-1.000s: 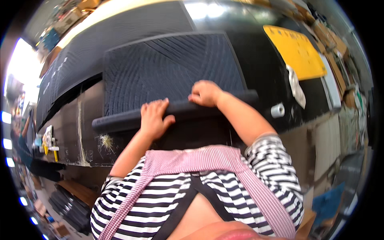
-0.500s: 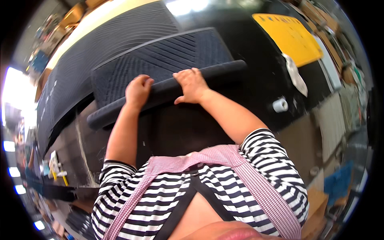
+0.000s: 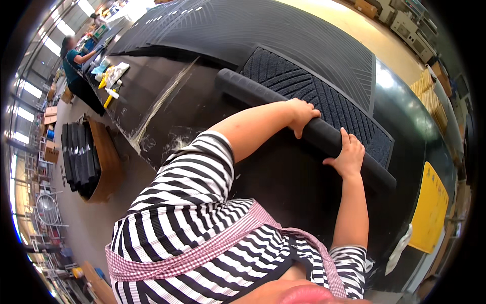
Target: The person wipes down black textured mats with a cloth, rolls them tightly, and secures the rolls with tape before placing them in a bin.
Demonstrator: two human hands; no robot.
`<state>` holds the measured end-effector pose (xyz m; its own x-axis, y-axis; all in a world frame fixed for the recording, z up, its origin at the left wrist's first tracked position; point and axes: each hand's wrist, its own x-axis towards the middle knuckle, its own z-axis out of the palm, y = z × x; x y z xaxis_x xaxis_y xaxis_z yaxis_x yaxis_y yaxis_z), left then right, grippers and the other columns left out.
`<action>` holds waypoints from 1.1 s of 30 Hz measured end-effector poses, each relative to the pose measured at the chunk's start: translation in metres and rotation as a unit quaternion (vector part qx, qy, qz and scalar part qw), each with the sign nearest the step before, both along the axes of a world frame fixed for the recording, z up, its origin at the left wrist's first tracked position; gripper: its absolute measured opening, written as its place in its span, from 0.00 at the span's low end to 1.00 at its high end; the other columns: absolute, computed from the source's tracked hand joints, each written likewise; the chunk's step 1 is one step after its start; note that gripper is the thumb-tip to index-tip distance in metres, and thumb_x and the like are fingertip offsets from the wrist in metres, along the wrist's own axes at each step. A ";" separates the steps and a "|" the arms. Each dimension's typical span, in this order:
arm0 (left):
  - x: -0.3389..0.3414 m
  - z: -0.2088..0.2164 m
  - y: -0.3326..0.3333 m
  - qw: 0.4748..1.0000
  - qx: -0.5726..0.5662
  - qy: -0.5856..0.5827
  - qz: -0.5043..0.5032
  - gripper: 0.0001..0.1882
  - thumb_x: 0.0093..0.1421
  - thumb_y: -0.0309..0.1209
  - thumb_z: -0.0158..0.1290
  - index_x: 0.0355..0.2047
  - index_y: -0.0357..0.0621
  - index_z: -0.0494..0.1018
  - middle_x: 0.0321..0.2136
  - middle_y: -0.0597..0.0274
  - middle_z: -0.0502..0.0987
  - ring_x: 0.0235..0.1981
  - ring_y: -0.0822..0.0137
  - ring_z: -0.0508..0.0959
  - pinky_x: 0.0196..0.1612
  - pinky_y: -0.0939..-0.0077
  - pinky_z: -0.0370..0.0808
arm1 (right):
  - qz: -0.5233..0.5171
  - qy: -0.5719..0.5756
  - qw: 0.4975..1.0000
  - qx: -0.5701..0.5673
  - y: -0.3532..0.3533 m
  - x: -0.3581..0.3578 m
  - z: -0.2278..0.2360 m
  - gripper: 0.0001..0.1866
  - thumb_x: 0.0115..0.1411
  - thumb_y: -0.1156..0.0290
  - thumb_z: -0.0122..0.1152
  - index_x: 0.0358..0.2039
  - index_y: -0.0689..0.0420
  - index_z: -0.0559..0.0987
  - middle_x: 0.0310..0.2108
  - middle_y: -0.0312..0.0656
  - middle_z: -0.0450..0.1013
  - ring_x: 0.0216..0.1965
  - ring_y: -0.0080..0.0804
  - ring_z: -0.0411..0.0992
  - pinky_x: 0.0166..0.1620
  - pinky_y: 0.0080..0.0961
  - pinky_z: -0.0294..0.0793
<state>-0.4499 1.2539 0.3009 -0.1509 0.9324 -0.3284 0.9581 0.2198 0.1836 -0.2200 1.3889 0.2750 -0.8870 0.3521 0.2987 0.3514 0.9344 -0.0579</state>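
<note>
Roll (image 3: 324,136) right of mid-frame may go crooked if left hand (image 3: 303,115) and right hand (image 3: 350,155), fingers holding it, push unevenly.

Parts of the dark roll (image 3: 253,90) are covered by the left hand (image 3: 302,116) and the right hand (image 3: 350,156), and the near side of the ribbed mat (image 3: 316,93) is hidden by the roll. The large grey mat (image 3: 233,30) is cut off by the upper edge and partly overlapped by the ribbed mat. At upper left, the co-worker's head (image 3: 68,44) is blurred, while the marks along the yellow sheet (image 3: 428,215) are too small to be read.
</note>
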 end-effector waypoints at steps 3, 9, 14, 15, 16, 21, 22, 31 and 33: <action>-0.012 -0.003 0.006 0.999 -0.029 -0.021 0.008 0.53 0.37 0.42 0.75 0.66 0.56 0.65 0.56 0.53 0.75 0.57 0.51 0.76 0.58 0.57 0.75 | -0.021 -0.096 0.994 -0.048 0.007 -0.018 0.006 0.53 0.34 0.54 0.86 0.62 0.51 0.70 0.47 0.44 0.74 0.53 0.45 0.72 0.59 0.41 0.68; 0.054 0.003 -0.046 0.999 -0.015 -0.028 -0.020 0.52 0.37 0.39 0.75 0.65 0.56 0.66 0.55 0.51 0.74 0.57 0.48 0.75 0.58 0.51 0.73 | 0.012 -0.074 0.997 -0.036 -0.044 0.053 0.004 0.46 0.34 0.58 0.83 0.56 0.54 0.72 0.42 0.45 0.73 0.46 0.47 0.73 0.52 0.42 0.72; 0.155 0.006 -0.188 0.985 -0.105 -0.133 -0.018 0.51 0.41 0.40 0.74 0.66 0.51 0.64 0.54 0.47 0.74 0.55 0.46 0.77 0.58 0.52 0.72 | 0.114 -0.107 0.977 -0.146 -0.165 0.155 0.016 0.44 0.36 0.55 0.81 0.54 0.59 0.74 0.37 0.48 0.73 0.40 0.50 0.74 0.47 0.43 0.72; 0.170 0.010 -0.207 0.979 -0.098 -0.177 -0.004 0.49 0.45 0.39 0.73 0.67 0.51 0.63 0.55 0.47 0.74 0.55 0.46 0.76 0.59 0.52 0.72 | 0.103 -0.127 0.973 -0.163 -0.177 0.176 0.006 0.44 0.36 0.53 0.80 0.53 0.59 0.75 0.37 0.49 0.73 0.39 0.50 0.75 0.47 0.43 0.71; 0.179 0.011 -0.222 0.971 -0.093 -0.218 0.011 0.48 0.48 0.39 0.71 0.69 0.51 0.62 0.56 0.47 0.73 0.56 0.46 0.76 0.60 0.51 0.71 | 0.093 -0.144 0.969 -0.181 -0.189 0.185 0.004 0.44 0.36 0.50 0.80 0.53 0.60 0.75 0.37 0.49 0.73 0.39 0.50 0.75 0.48 0.44 0.71; 0.109 0.026 -0.305 0.981 -0.032 -0.049 0.184 0.41 0.58 0.66 0.55 0.59 0.46 0.76 0.55 0.51 0.79 0.60 0.53 0.75 0.64 0.57 0.67 | 0.075 -0.178 0.941 -0.278 -0.187 0.176 0.044 0.47 0.37 0.50 0.81 0.58 0.57 0.76 0.45 0.51 0.77 0.49 0.50 0.75 0.57 0.42 0.72; 0.084 0.017 -0.333 0.966 0.025 0.022 0.256 0.42 0.58 0.68 0.52 0.58 0.48 0.77 0.55 0.51 0.79 0.60 0.54 0.75 0.64 0.57 0.65 | 0.057 -0.156 0.939 -0.302 -0.178 0.185 0.042 0.48 0.37 0.47 0.81 0.57 0.57 0.76 0.45 0.51 0.78 0.48 0.50 0.76 0.56 0.42 0.73; 0.023 -0.040 -0.425 0.814 0.175 -0.014 0.554 0.40 0.55 0.59 0.64 0.56 0.39 0.77 0.54 0.40 0.78 0.58 0.48 0.77 0.61 0.61 0.71 | -0.314 0.034 0.914 -0.253 -0.073 0.398 -0.018 0.34 0.64 0.42 0.62 0.58 0.58 0.77 0.55 0.52 0.76 0.58 0.46 0.73 0.61 0.38 0.69; 0.006 -0.044 -0.428 0.814 0.157 -0.070 0.555 0.38 0.55 0.58 0.66 0.55 0.38 0.78 0.51 0.42 0.80 0.55 0.54 0.78 0.59 0.64 0.71 | -0.355 0.160 0.802 -0.453 -0.071 0.426 -0.046 0.35 0.67 0.43 0.60 0.64 0.58 0.74 0.61 0.49 0.72 0.63 0.38 0.68 0.66 0.31 0.62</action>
